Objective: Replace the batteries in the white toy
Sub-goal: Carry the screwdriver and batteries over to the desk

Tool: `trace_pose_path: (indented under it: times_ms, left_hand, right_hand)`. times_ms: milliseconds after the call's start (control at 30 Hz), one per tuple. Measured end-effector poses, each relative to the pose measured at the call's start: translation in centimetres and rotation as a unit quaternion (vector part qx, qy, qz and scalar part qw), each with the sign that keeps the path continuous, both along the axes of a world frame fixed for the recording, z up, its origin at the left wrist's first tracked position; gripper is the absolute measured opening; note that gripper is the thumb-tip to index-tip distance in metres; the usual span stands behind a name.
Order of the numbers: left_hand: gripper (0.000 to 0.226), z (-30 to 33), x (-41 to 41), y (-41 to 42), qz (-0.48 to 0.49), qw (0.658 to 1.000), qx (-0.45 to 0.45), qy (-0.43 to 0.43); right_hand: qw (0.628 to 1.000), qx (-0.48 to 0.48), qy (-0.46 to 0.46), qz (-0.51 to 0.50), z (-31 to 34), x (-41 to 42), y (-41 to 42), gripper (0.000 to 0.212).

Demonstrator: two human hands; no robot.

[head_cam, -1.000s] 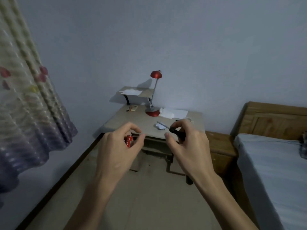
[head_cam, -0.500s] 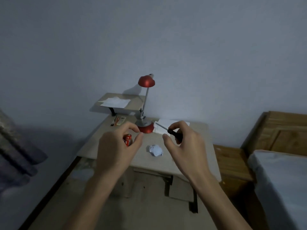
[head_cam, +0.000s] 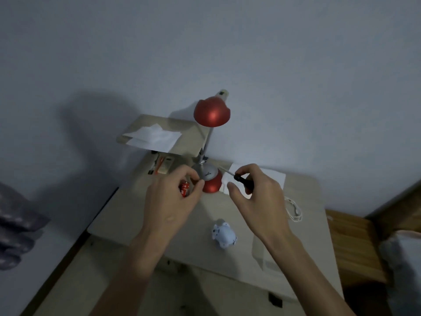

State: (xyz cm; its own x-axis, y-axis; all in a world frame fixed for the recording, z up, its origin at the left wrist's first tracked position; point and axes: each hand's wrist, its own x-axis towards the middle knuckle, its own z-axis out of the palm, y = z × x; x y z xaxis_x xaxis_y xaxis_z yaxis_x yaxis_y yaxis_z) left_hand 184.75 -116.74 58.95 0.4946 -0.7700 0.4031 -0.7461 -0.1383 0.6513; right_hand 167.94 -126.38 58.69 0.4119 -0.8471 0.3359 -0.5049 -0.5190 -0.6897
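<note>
Red-wrapped batteries [head_cam: 185,188] sit pinched in the curled left hand [head_cam: 169,201], and the right hand [head_cam: 255,197] grips a black-handled screwdriver [head_cam: 239,179] with a thin metal shaft, both likely carried ready for the job. Below and between them, untouched, the small rounded white toy [head_cam: 223,235] lies on the pale matte table [head_cam: 303,224], near its front edge.

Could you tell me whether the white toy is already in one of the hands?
No, the white toy lies on the desk, apart from both hands.
</note>
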Motion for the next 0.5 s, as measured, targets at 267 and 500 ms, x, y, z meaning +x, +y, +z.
trace_pose_path:
  times_ms: [267, 500]
  left_hand:
    - [0.007, -7.8, 6.2, -8.7, -0.085, 0.993, 0.036, 0.08]
    - [0.015, -16.5, 8.4, -13.4, -0.094, 0.992, 0.055, 0.063]
  right_hand:
    - [0.997, 0.063, 0.007, -0.048, -6.5, 5.1, -5.3, 0.02]
    - [0.996, 0.077, -0.006, -0.045, -13.1, 6.4, -9.8, 0.029]
